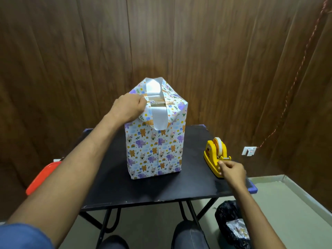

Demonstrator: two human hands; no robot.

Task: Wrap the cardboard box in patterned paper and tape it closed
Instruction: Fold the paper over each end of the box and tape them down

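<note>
Knees (186, 236) are seen lowest in view, under the black table (111, 186). On it the box (154, 150) stands upright in patterned paper, its top end being closed. A side fold is pressed down by the left hand (128, 107), fingers curled onto the paper. At the yellow tape dispenser (216, 157), just right of the box, the tape end appears pinched by the right hand (231, 170). Next, a strip must be torn and laid across the flaps.

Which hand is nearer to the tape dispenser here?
Right. The right hand is at the front of the tape dispenser, fingers pinching at its cutter end. The left hand is well away, holding folded paper down on top of the wrapped box.
</note>
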